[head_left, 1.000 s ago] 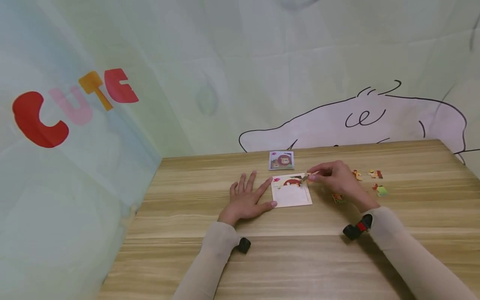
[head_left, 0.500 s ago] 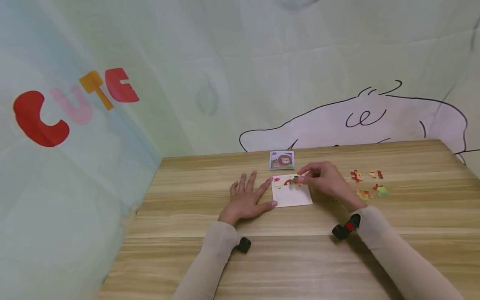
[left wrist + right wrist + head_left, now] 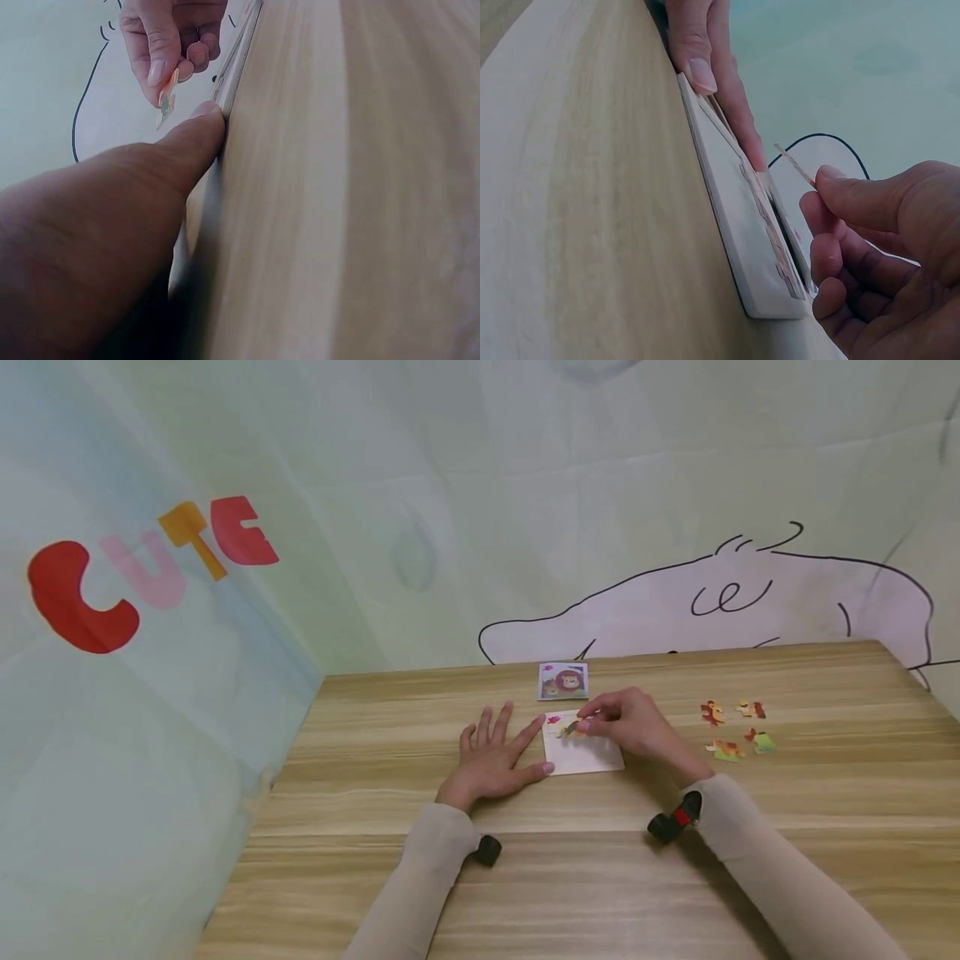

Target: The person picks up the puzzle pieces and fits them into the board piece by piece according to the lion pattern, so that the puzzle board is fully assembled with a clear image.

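Observation:
My right hand (image 3: 626,722) pinches a small jigsaw piece (image 3: 167,105) between thumb and fingertips, held over the upper part of a white puzzle tray (image 3: 587,760). In the right wrist view the piece (image 3: 795,165) stands apart from the tray (image 3: 727,195), tilted. A row of fitted pieces lies along the tray's far side, partly hidden by the right hand. My left hand (image 3: 493,760) lies with fingers spread on the table, its thumb and index fingertips touching the tray's left edge.
Several loose jigsaw pieces (image 3: 726,750) lie on the wooden table (image 3: 562,893) to the right. A square picture card with a lion (image 3: 563,682) lies just behind the tray. A printed cloth backdrop (image 3: 420,485) rises behind the table's far edge.
My right hand has moved left with the pinched piece, from the tray's right corner to over its upper middle. Loose pieces on the right came into fuller view. The left hand stays put.

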Motion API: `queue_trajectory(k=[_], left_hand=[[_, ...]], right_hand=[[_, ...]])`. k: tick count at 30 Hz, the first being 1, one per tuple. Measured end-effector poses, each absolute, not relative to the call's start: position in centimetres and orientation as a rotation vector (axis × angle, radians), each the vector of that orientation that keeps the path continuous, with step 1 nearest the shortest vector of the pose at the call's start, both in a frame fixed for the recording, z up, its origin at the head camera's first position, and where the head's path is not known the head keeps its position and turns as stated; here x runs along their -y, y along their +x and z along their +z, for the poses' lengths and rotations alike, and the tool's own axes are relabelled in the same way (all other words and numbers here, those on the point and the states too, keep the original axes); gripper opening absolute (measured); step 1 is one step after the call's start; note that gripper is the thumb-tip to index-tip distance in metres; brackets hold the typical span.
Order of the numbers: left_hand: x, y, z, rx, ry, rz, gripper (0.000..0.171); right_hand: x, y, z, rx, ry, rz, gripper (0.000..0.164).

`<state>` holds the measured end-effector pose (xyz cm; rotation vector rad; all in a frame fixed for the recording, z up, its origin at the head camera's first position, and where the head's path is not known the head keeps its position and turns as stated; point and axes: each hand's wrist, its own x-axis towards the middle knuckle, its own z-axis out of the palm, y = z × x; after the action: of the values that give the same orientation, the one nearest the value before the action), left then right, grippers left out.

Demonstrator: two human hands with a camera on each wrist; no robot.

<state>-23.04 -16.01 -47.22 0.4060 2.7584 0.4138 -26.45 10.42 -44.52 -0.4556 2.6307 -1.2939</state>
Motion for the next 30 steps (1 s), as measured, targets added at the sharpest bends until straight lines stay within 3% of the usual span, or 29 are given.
queue_trajectory(k=[30], left_hand=[[16.0,-23.3,-47.5,-2.768,0.414,0.409,0.082]], right_hand=[[-7.7,-26.2,-45.6,-2.703,-0.512,-1.207,0.015]])
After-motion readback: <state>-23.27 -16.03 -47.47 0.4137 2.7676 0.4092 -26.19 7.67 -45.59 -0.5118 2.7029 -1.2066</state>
